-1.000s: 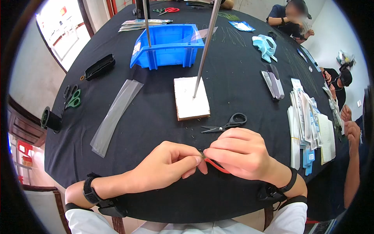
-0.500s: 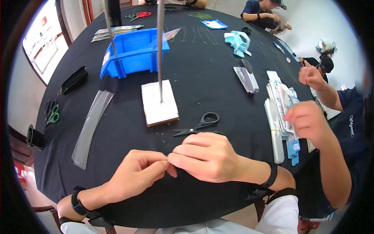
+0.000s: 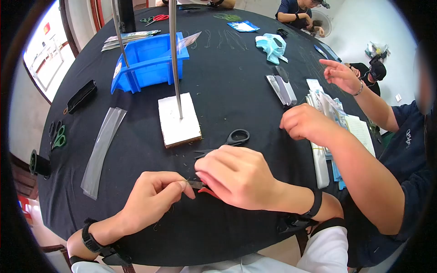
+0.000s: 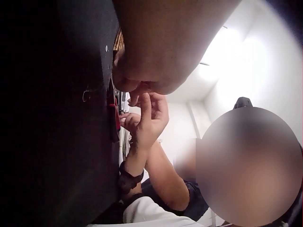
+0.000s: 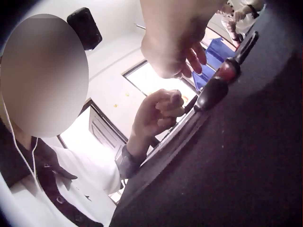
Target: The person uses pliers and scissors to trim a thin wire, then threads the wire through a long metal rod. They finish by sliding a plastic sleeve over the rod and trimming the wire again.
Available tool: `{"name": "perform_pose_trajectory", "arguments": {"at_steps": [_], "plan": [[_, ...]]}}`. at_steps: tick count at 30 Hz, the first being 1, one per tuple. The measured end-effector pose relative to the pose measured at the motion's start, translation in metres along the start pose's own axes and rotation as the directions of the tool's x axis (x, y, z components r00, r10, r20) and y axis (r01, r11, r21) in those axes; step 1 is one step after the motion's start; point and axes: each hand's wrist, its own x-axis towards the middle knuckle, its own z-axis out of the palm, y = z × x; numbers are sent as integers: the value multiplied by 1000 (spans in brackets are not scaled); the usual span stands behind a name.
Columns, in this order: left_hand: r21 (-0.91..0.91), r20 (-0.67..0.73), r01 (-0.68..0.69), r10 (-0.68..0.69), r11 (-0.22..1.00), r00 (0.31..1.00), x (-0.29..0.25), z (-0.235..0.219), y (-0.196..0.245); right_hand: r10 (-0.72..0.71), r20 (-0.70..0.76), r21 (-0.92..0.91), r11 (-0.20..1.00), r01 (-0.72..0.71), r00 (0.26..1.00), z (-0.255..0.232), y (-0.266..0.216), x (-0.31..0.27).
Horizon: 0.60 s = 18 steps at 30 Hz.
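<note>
My left hand (image 3: pixel 152 195) pinches a thin line (image 3: pixel 172 210) between thumb and forefinger; a loose strand hangs below. Just to its right, my right hand (image 3: pixel 236 179) has thumb and fingers curled together, pinching at the same fine line, mostly hidden by the hand. Beneath the right hand lies a small pair of pliers (image 3: pixel 209 193) with red handles, its metal nose beside the left fingertips. The right wrist view shows the pliers' red and black grip (image 5: pixel 228 71) low by the black cloth. Black scissors (image 3: pixel 237 136) lie just beyond the right hand.
A white block (image 3: pixel 180 129) with a metal rod stands ahead, before a blue bin (image 3: pixel 150 68). Clear plastic strips (image 3: pixel 102 154) lie left. At right are a stapler (image 3: pixel 282 90) and packets (image 3: pixel 318 159); another person's hand (image 3: pixel 309 125) reaches in there.
My right hand has lifted slightly off the left fingertips, uncovering the pliers' nose and red handle. The neighbour's hands have moved left over the table. The head view has swung right.
</note>
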Motion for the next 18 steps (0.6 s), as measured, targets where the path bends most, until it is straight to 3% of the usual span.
{"name": "perform_pose_trajectory", "arguments": {"at_steps": [5,8,11,18], "plan": [[3,-25,1,-1,1000,1000,1,-2,-1,135,138,-102,987,-121,981,-11,1,-3],[-9,-29,-5,5,1000,1000,1,-3,0,164,218,-61,986,-154,962,-12,1,-7],[-37,-26,-27,26,999,999,0,-4,-1,242,350,-124,970,-211,905,-21,-6,-6],[-68,-37,-113,111,991,993,1,-6,-6,347,502,-249,935,-252,793,-36,-7,-8]]}}
